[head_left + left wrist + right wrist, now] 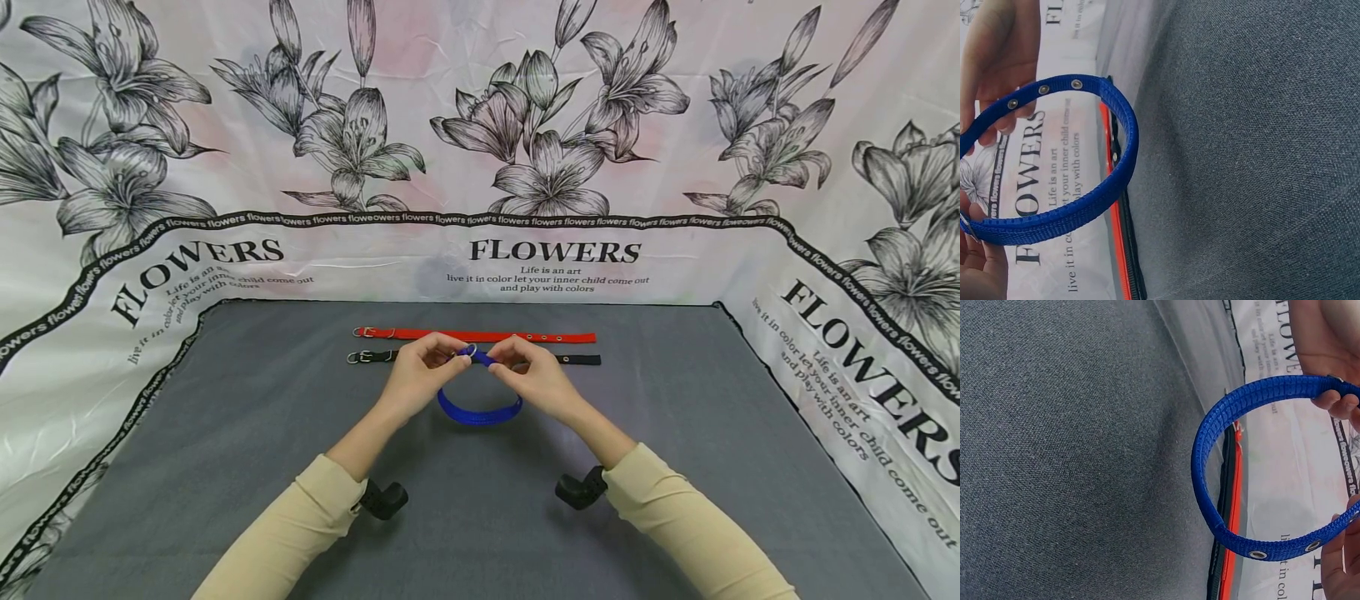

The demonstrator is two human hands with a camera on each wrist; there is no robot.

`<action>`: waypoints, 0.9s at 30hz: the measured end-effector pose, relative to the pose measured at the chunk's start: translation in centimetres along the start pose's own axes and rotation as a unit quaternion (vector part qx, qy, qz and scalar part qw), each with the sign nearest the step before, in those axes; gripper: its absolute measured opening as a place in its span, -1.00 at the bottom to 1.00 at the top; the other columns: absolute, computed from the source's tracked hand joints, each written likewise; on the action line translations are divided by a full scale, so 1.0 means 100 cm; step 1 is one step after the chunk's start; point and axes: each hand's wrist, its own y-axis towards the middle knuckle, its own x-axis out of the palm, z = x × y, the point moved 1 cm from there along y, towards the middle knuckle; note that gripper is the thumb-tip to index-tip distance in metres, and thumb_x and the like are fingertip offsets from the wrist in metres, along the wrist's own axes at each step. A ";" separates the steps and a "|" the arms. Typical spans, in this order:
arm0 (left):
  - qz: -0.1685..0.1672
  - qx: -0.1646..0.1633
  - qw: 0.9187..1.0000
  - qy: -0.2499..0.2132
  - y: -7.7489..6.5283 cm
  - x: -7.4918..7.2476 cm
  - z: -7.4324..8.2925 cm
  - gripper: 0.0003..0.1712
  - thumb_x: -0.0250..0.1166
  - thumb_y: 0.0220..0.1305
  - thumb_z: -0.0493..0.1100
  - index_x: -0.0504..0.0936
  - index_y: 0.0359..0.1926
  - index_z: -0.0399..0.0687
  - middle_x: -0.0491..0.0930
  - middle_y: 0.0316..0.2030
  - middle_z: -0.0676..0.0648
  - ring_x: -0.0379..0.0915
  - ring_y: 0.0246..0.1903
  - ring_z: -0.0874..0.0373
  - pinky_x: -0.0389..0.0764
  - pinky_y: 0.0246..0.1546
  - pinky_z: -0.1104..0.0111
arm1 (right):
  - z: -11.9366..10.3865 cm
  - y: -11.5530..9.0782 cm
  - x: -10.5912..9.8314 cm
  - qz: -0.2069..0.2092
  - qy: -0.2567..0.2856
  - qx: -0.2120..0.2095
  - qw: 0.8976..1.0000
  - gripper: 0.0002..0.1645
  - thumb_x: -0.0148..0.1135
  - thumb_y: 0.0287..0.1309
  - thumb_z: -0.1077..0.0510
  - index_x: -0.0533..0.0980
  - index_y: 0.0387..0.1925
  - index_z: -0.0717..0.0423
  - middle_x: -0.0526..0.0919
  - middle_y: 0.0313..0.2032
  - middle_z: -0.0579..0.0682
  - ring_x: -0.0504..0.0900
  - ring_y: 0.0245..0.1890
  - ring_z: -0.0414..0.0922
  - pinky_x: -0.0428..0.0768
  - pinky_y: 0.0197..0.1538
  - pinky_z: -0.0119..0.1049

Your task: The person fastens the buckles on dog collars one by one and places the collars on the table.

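Observation:
A blue webbing collar (480,417) is bent into a loop and held up over the grey cloth. My left hand (420,371) pinches its buckle end, where a metal ring shows between the hands. With thumb and fingers, my right hand (536,379) grips the strap end close beside it. Metal eyelets line that end of the collar (1125,169) in the left wrist view. The loop (1200,456) hangs below both hands, and the fingers partly hide the buckle. Behind them lie a red collar (480,336) and a black collar (581,360), stretched out side by side.
Grey cloth (225,433) covers the table. A white curtain (420,275) printed with flowers and lettering encloses the back and both sides. Each wrist carries a black camera mount, one at the left cuff (384,500) and one at the right (581,489).

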 end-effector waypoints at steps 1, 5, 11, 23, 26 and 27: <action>0.000 0.000 1.000 -0.001 0.002 0.000 -0.005 -0.77 0.31 0.15 -0.21 0.61 -0.17 -0.20 0.59 -0.28 -0.18 0.47 -0.34 -0.04 0.47 -0.34 0.35 | 0.000 0.000 0.000 0.000 -0.001 -0.002 1.000 -0.84 0.18 0.17 0.23 0.50 -0.20 0.21 0.59 -0.26 0.07 0.55 -0.27 -0.09 0.55 -0.19 -0.23; 0.002 -0.001 1.000 -0.001 0.009 0.002 -0.024 -0.75 0.33 0.13 -0.13 0.63 -0.16 -0.12 0.60 -0.25 -0.12 0.47 -0.34 0.01 0.47 -0.34 0.34 | 0.020 0.005 0.003 0.003 0.001 -0.007 1.000 -0.84 0.19 0.17 0.20 0.51 -0.19 0.15 0.59 -0.26 0.04 0.55 -0.27 -0.09 0.55 -0.19 -0.21; 0.002 0.006 0.999 0.033 0.010 0.003 -0.029 -0.76 0.34 0.11 -0.05 0.65 -0.19 -0.01 0.61 -0.28 -0.03 0.45 -0.40 0.10 0.47 -0.39 0.35 | 0.036 0.008 0.006 0.009 0.005 -0.017 1.000 -0.85 0.21 0.17 0.14 0.51 -0.20 0.01 0.59 -0.28 -0.07 0.54 -0.29 -0.16 0.55 -0.22 -0.29; 0.002 0.012 0.998 0.063 0.008 0.005 -0.028 -0.81 0.34 0.11 -0.08 0.65 -0.24 0.00 0.61 -0.35 0.02 0.42 -0.46 0.12 0.47 -0.45 0.35 | 0.019 0.003 0.005 0.006 -0.005 -0.021 1.000 -0.85 0.19 0.17 0.22 0.51 -0.20 0.14 0.59 -0.27 0.02 0.54 -0.28 -0.11 0.55 -0.20 -0.23; 0.002 0.011 0.997 0.075 0.008 0.006 -0.029 -0.82 0.34 0.12 -0.07 0.65 -0.25 0.01 0.62 -0.36 0.04 0.43 -0.45 0.13 0.48 -0.45 0.35 | 0.005 -0.001 0.003 0.003 -0.007 -0.025 1.000 -0.85 0.18 0.16 0.27 0.50 -0.20 0.22 0.59 -0.27 0.08 0.55 -0.27 -0.07 0.55 -0.20 -0.19; 0.001 0.011 0.997 0.081 0.008 0.006 -0.030 -0.82 0.34 0.12 -0.06 0.65 -0.25 0.01 0.62 -0.36 0.04 0.43 -0.45 0.14 0.49 -0.44 0.35 | 0.001 -0.002 0.003 0.002 -0.008 -0.025 1.000 -0.85 0.18 0.16 0.28 0.50 -0.21 0.24 0.59 -0.27 0.09 0.55 -0.27 -0.06 0.55 -0.20 -0.19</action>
